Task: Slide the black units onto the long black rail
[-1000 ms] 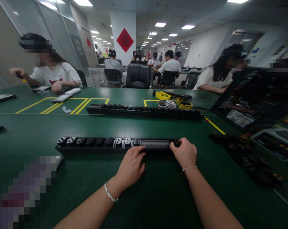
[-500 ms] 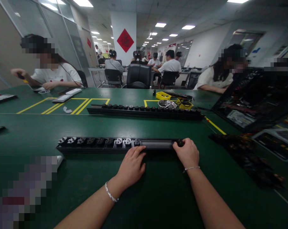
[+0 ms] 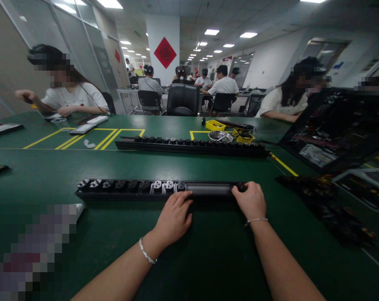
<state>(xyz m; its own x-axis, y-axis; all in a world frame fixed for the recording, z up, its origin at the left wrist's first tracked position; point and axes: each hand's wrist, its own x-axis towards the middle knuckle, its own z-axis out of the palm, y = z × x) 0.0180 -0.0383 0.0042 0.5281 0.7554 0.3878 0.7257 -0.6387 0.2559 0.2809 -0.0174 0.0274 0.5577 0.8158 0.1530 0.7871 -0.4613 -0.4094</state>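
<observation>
A long black rail (image 3: 114, 197) lies crosswise before me, with several black socket modules (image 3: 132, 185) set side by side along its left part. Right of them the channel (image 3: 209, 189) shows bare grey metal. My left hand (image 3: 174, 213) rests its stretched fingers on the front edge, by the last module of the row; its thumb stands apart. At the rail's right end, my right hand (image 3: 250, 200) pinches a small dark socket module (image 3: 241, 187) at the channel. My fingers hide part of that module and the rail's right tip.
A second filled rail (image 3: 189, 147) lies farther back. Behind it are yellow bins (image 3: 214, 125) and a metal bowl (image 3: 220, 136). On the right lie a dark heap of parts (image 3: 330, 209) and an open black case (image 3: 336, 129). Co-workers (image 3: 73, 96) sit across the green table.
My right hand has moved slightly right along the rail with the socket module. My left hand keeps its place on the front edge. The view has shifted very slightly.
</observation>
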